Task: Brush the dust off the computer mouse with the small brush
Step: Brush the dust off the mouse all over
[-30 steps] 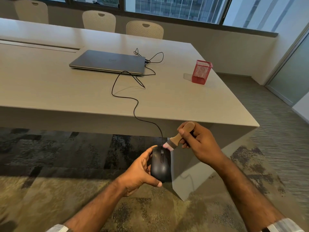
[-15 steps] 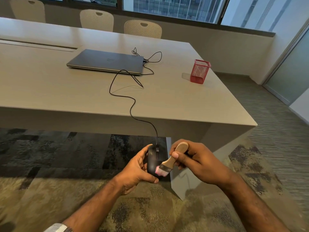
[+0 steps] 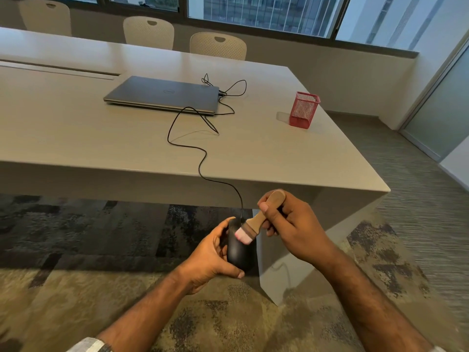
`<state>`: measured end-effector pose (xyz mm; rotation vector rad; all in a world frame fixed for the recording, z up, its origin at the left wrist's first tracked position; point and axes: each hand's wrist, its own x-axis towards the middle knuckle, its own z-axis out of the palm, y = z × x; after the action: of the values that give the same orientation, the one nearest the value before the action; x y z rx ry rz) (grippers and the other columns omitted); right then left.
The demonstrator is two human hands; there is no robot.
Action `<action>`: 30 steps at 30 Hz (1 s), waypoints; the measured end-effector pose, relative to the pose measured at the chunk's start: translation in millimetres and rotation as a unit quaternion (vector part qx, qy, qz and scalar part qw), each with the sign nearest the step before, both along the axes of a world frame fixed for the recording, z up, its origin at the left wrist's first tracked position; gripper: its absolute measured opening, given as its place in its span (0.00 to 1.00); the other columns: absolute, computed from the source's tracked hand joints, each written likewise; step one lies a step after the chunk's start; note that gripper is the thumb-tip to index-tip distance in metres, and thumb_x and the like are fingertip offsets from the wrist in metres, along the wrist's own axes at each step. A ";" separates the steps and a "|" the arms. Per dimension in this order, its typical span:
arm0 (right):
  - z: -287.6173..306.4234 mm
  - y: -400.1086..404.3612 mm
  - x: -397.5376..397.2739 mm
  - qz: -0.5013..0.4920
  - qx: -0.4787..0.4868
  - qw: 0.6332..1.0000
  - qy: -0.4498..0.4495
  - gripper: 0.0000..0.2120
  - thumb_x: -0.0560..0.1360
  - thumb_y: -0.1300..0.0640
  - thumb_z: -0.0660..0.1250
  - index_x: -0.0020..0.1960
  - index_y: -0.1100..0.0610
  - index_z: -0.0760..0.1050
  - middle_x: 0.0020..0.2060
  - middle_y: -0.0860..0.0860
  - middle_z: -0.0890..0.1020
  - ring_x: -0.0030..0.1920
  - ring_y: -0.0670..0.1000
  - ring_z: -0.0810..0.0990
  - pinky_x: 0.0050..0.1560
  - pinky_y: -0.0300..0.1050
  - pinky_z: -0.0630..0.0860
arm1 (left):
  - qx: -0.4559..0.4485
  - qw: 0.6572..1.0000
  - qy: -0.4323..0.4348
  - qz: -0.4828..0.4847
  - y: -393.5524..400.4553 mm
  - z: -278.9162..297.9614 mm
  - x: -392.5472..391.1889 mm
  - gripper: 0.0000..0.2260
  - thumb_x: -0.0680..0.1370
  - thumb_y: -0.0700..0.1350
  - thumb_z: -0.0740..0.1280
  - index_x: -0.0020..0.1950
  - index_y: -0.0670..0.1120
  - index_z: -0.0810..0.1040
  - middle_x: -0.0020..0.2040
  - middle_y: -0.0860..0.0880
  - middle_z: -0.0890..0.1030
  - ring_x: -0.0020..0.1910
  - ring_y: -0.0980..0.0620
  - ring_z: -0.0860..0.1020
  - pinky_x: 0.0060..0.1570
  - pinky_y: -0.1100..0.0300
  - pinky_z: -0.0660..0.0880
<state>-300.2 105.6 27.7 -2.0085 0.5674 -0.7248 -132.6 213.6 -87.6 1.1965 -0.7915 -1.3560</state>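
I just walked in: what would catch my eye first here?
Low in the middle, below the table edge, the left hand holds a black mouse while the right hand presses a small wooden brush onto it. Its cable runs up to a closed laptop; a red mesh cup stands far right.

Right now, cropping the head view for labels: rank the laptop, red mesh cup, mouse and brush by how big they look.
1. laptop
2. mouse, partly covered by the left hand
3. brush and red mesh cup: too alike to rank. The mouse and brush are nearer, so they look enlarged.
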 end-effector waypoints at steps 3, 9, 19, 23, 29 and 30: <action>4.6 -3.1 3.2 0.021 -0.006 0.999 0.042 0.05 0.81 0.53 0.64 0.50 0.52 0.78 0.34 0.50 0.82 0.33 0.48 0.81 0.35 0.46 0.80 | 0.002 1.000 -0.013 -0.004 1.8 0.9 -0.9 0.54 0.58 0.20 0.76 0.77 0.55 0.64 0.70 0.51 0.76 0.63 0.51 0.81 0.51 0.50 0.83; 14.2 -11.0 13.6 0.003 -0.018 0.998 0.056 0.07 0.82 0.52 0.63 0.47 0.53 0.77 0.31 0.56 0.82 0.28 0.57 0.79 0.32 0.47 0.77 | 0.005 0.999 -0.039 -0.009 4.3 0.2 -5.9 0.55 0.56 0.24 0.78 0.76 0.58 0.64 0.69 0.52 0.76 0.61 0.54 0.82 0.51 0.53 0.82; 18.0 -22.3 21.4 -0.029 -0.029 0.993 0.108 0.07 0.82 0.53 0.62 0.49 0.55 0.77 0.32 0.55 0.83 0.27 0.50 0.79 0.34 0.42 0.76 | 0.007 1.000 0.014 0.004 6.3 -7.9 -11.3 0.56 0.60 0.22 0.77 0.81 0.50 0.57 0.74 0.49 0.73 0.67 0.51 0.78 0.57 0.52 0.81; 18.9 -27.6 18.8 -0.063 0.014 0.995 0.071 0.08 0.82 0.54 0.62 0.49 0.56 0.76 0.30 0.55 0.82 0.27 0.53 0.78 0.32 0.43 0.75 | -0.029 0.996 0.081 0.014 7.7 -6.4 -13.8 0.47 0.63 0.24 0.76 0.77 0.48 0.65 0.70 0.47 0.78 0.68 0.47 0.78 0.60 0.52 0.80; 15.7 -23.5 21.6 -0.058 0.030 0.995 0.072 0.07 0.82 0.54 0.62 0.49 0.56 0.76 0.30 0.54 0.82 0.27 0.52 0.77 0.31 0.40 0.73 | -0.010 0.993 0.103 0.052 5.8 -7.6 -15.7 0.41 0.66 0.23 0.76 0.71 0.52 0.70 0.63 0.53 0.83 0.64 0.53 0.81 0.54 0.60 0.81; 15.4 -22.2 22.3 -0.055 0.028 0.995 0.074 0.07 0.82 0.54 0.62 0.49 0.56 0.76 0.30 0.53 0.82 0.26 0.52 0.77 0.31 0.40 0.73 | -0.004 0.993 0.097 0.060 5.3 -8.7 -15.5 0.39 0.66 0.23 0.76 0.70 0.52 0.72 0.61 0.52 0.85 0.62 0.52 0.82 0.52 0.59 0.81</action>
<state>-277.9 83.4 43.1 -2.0011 0.7821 -0.6218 -148.0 218.9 -96.3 1.0703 -0.5780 -1.3460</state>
